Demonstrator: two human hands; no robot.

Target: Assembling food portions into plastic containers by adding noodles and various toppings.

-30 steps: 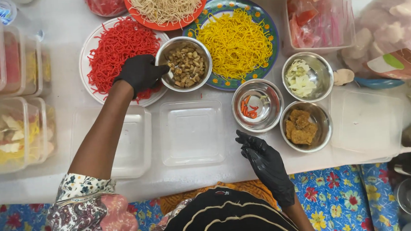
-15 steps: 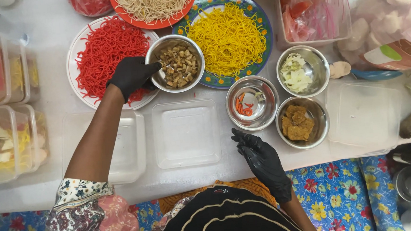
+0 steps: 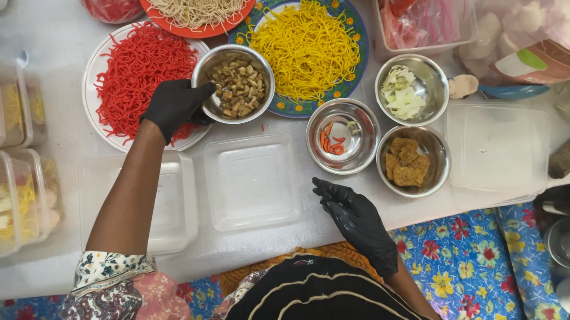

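The fingers (image 3: pixel 193 106) of the gloved left hand (image 3: pixel 175 106) are being curled around the rim of the steel bowl of brown pieces (image 3: pixel 234 84) in the upper middle of the frame, while the gloved right hand (image 3: pixel 354 218) is being held loosely open and empty over the worktop (image 3: pixel 290 239) edge at lower centre.

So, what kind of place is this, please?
Probably a food-packing table at a home kitchen or small stall. Plates of red noodles and yellow noodles, steel topping bowls, and empty clear plastic containers lie before a person's black-gloved hands.
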